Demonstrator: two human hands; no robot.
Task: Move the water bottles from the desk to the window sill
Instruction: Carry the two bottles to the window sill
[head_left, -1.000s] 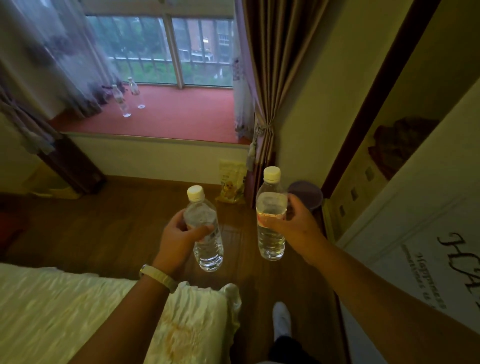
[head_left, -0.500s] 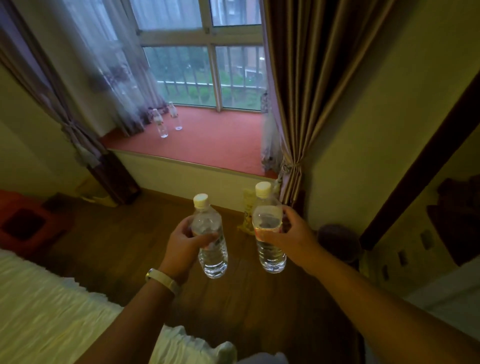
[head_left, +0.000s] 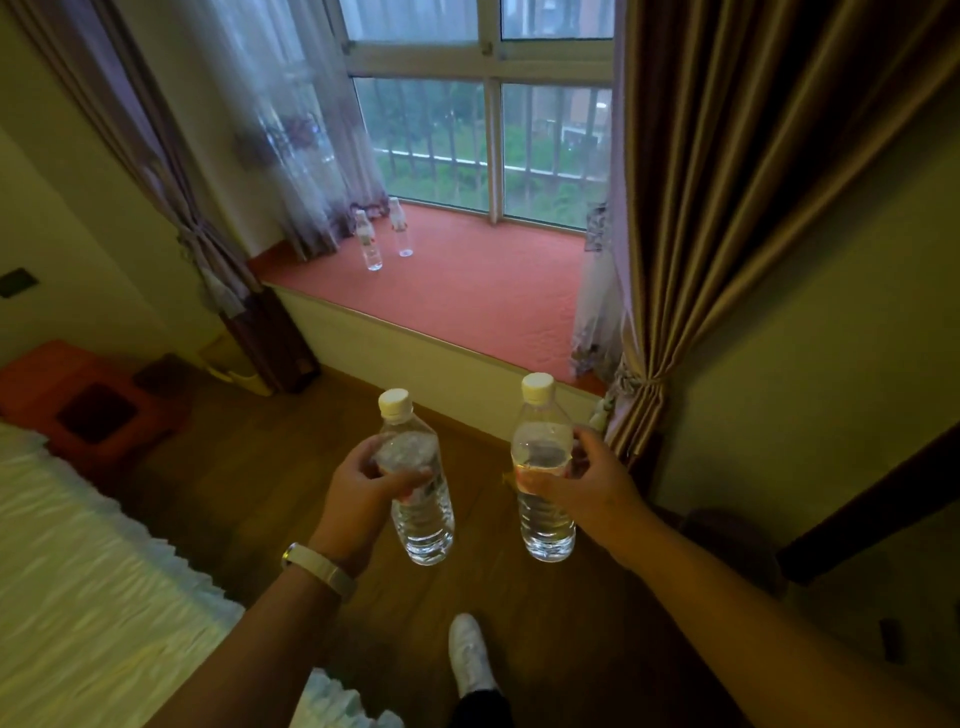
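Ahead, window sill (head_left: 467, 291) lies mostly bare — two bottles (head_left: 372, 244) (far-left corner).

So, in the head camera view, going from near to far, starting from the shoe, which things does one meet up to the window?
White shoe → bottle in the left hand and bottle in the right hand, about level → front edge of the red window sill → two bottles standing on the sill → window.

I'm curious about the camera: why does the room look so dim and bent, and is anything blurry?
Head view: daylight comes only through the window, leaving the room murky; the wide lens bows the brown curtain and walls; the bed at lower left is smeared; the two bottles on the sill look soft.
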